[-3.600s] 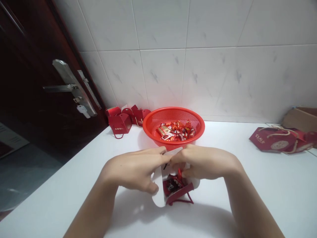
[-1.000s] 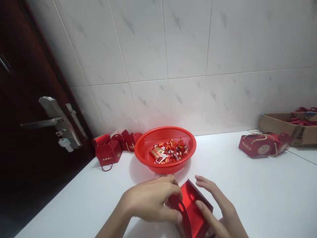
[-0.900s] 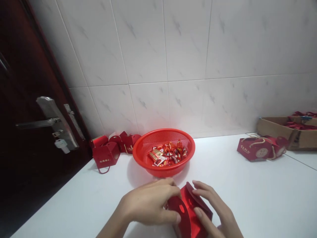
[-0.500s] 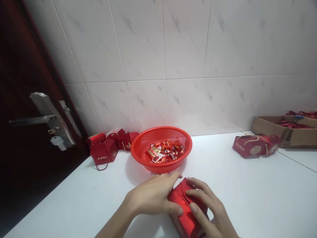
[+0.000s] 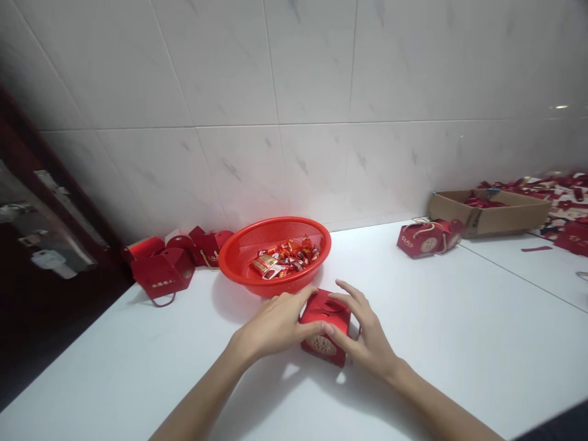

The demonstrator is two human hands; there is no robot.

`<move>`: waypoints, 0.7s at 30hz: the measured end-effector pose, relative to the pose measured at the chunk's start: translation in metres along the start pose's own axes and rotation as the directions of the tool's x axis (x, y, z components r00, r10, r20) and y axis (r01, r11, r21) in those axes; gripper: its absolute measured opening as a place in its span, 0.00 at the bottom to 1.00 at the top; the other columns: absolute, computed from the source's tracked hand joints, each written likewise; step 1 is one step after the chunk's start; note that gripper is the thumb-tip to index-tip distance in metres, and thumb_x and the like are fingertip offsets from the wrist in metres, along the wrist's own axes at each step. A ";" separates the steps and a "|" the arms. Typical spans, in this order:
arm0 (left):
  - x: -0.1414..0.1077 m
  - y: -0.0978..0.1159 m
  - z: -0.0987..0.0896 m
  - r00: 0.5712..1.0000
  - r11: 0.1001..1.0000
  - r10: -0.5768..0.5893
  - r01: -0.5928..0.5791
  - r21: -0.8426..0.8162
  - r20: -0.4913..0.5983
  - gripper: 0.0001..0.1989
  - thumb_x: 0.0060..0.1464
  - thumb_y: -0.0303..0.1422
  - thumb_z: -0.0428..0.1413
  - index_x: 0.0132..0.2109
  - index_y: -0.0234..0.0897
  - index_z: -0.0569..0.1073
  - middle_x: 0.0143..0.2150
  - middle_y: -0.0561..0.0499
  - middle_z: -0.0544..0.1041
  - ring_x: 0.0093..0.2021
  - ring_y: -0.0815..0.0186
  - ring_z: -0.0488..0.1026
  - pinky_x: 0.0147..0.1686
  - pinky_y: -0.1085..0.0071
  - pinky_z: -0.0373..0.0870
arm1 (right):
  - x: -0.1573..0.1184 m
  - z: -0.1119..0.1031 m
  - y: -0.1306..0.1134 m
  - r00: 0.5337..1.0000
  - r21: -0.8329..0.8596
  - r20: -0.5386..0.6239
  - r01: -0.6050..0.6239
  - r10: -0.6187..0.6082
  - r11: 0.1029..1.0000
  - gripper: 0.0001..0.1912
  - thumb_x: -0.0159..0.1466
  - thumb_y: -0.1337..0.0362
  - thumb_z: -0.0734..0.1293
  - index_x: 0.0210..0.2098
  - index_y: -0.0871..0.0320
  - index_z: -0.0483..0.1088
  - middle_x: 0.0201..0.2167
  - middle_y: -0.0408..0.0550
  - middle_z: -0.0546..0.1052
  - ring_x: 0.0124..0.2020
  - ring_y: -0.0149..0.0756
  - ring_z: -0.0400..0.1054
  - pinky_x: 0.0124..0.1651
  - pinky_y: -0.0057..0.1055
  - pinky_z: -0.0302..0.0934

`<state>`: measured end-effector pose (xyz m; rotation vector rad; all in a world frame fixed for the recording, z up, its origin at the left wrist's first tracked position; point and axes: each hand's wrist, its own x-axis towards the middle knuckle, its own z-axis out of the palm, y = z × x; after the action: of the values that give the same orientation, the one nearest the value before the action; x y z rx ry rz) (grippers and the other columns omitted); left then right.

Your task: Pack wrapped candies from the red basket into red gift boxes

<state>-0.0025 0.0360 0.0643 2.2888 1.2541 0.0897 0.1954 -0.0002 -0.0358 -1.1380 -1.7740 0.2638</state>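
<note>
My left hand [image 5: 280,324] is half open and holds the left side of a small red box [image 5: 321,346], with its thumb at the front edge. My right hand [image 5: 367,337] is loosely curved and has hold of the other side, one finger lifted. The box stands on the white table [image 5: 184,367], between both hands, and its top flaps are folded together. I think it is good to press these flaps lightly and evenly, while the left hand keeps the walls steady; too much force could bend the card. Just behind is the red basket [image 5: 229,263] with wrapped sweets [image 5: 287,258]. Farther, on the right, stands the brown carton [image 5: 500,219].
</note>
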 end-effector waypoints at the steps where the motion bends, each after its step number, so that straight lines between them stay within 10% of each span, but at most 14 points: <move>1: 0.000 0.001 0.001 1.000 1.000 -0.006 0.006 0.006 -0.011 0.26 0.59 0.52 0.52 0.57 0.43 0.68 0.40 0.49 0.80 0.40 0.53 0.78 0.33 0.68 0.66 | 0.001 0.000 0.000 1.000 -0.009 0.007 -0.006 0.006 1.000 0.24 0.64 0.49 0.69 0.55 0.54 0.71 0.62 0.62 0.69 0.65 0.54 0.63 0.61 0.52 0.64; 13: 0.006 0.001 0.005 0.999 0.998 0.034 -0.035 -0.050 -0.022 0.33 0.62 0.55 0.46 0.66 0.41 0.62 0.43 0.47 0.80 0.42 0.54 0.78 0.38 0.66 0.68 | 0.022 -0.038 0.023 0.971 0.012 0.237 0.003 -0.006 1.000 0.26 0.61 0.49 0.72 0.56 0.51 0.73 0.57 0.57 0.72 0.59 0.48 0.69 0.59 0.48 0.66; 21: 0.002 -0.008 0.001 0.999 0.999 0.034 -0.033 0.020 -0.037 0.38 0.60 0.60 0.45 0.68 0.42 0.61 0.54 0.41 0.76 0.50 0.51 0.74 0.44 0.63 0.69 | 0.023 -0.145 0.099 0.963 -0.121 -0.178 -0.227 0.204 0.966 0.26 0.58 0.47 0.72 0.50 0.55 0.76 0.51 0.56 0.77 0.51 0.47 0.72 0.52 0.48 0.69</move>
<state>-0.0074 0.0408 0.0594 2.3349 1.2407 0.1329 0.3678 0.0276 -0.0100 -1.4170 -1.5428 0.1708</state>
